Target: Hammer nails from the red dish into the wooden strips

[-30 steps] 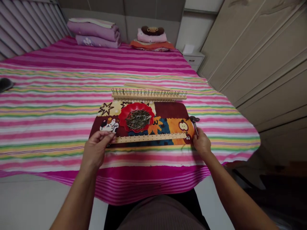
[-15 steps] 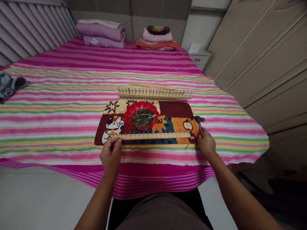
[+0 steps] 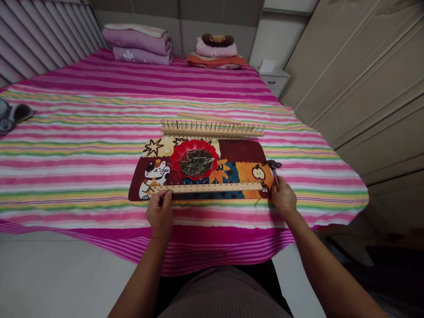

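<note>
My right hand (image 3: 284,196) is wrapped round the handle of a hammer (image 3: 274,165), whose dark head points away from me beside the mat's right edge. My left hand (image 3: 160,213) is closed, with thumb and forefinger at the near edge of a pale wooden strip (image 3: 212,188), close to its left end. A row of nails stands up along this strip, which lies across a patterned mat (image 3: 241,150). Behind it, a red scalloped bowl (image 3: 177,154) holds a heap of loose nails (image 3: 197,162).
Beyond the mat lie more wooden strips (image 3: 212,131) bristling with upright nails, and a bare strip (image 3: 208,118). All rest on a striped bedspread (image 3: 82,154). Folded bedding (image 3: 139,44) is stacked at the back; a grey-black item (image 3: 13,117) lies far left. Wardrobe doors (image 3: 357,88) stand at right.
My left hand has slid a little to the right along the near edge of the strip. My right hand keeps the hammer in nearly the same place. The view has shifted slightly.
</note>
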A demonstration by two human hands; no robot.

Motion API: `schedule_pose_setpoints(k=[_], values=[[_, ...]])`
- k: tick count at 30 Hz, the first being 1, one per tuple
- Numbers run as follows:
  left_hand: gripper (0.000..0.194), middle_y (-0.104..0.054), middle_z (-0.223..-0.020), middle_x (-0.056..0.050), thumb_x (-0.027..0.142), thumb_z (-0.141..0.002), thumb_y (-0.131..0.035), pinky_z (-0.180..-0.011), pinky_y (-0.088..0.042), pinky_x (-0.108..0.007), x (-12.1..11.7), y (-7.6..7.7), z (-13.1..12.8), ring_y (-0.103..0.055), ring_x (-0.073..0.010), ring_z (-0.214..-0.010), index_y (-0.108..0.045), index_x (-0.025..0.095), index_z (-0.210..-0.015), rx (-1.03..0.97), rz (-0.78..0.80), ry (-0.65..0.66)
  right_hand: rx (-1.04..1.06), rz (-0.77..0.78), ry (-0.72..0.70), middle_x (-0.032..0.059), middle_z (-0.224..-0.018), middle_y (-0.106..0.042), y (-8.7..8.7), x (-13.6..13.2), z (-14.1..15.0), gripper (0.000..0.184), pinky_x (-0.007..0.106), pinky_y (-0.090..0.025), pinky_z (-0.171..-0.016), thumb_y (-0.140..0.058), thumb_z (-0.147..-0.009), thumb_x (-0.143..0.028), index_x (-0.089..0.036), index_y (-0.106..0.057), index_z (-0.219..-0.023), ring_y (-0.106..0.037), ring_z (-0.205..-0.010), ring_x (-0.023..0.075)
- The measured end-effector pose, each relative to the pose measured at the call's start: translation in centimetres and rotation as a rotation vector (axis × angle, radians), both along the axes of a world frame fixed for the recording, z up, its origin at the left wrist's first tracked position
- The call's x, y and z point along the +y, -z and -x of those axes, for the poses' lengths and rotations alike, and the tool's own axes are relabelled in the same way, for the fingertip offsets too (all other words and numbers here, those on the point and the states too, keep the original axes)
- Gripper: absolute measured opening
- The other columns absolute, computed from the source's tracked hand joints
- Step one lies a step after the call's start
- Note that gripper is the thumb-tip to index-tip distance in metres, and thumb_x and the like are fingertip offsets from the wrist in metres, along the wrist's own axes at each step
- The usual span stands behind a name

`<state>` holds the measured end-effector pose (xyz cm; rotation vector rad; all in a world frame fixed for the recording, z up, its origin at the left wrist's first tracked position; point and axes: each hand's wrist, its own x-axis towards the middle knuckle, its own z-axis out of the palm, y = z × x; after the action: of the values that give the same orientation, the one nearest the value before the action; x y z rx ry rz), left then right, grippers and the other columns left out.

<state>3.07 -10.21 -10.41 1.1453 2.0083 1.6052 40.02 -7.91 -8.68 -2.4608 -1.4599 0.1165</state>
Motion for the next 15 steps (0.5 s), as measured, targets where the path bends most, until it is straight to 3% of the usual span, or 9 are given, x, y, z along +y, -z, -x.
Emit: schedule_pose_setpoints(k=[7, 12, 15], values=[[0.026, -0.062, -0.069, 0.002, 0.044, -0.075, -0.060, -0.069, -0.046, -0.028, 0.4, -0.8, -1.0, -0.056, -0.0136, -0.067, -0.067, 0.020, -0.082, 0.037, 0.036, -0.074, 0.034, -0.040, -0.008, 0.0110, -0.093, -0.065, 0.2, -0.1, -0.2, 0.045, 0.026, -0.028, -0.055, -0.042, -0.088, -0.021, -0.013, -0.054, -0.131, -0.052, -0.070, 0.0182], [0.023, -0.064, -0.074, -0.001, 0.041, -0.079, -0.056, -0.071, -0.046, -0.028, 0.4, -0.3, -1.0, -0.058, -0.0152, -0.073, -0.066, 0.020, -0.082, 0.141, -0.021, -0.037, 0.210, -0.216, -0.010, 0.0118, -0.097, -0.067, 0.3, -1.4, -0.8, 0.049, 0.028, -0.040, -0.064, -0.041, -0.086, -0.026, -0.011, -0.054, -0.131, -0.057, -0.077, 0.0211], [0.021, -0.064, -0.074, -0.002, 0.037, -0.081, -0.054, -0.070, -0.045, -0.028, 0.2, 0.1, -0.9, -0.058, -0.0151, -0.072, -0.066, 0.020, -0.082, 0.227, -0.040, 0.021, 0.264, -0.357, -0.004, 0.0104, -0.089, -0.066, -1.2, -3.2, 0.7, 0.053, 0.029, -0.042, -0.061, -0.039, -0.088, -0.034, -0.010, -0.051, -0.133, -0.057, -0.070, 0.0199]])
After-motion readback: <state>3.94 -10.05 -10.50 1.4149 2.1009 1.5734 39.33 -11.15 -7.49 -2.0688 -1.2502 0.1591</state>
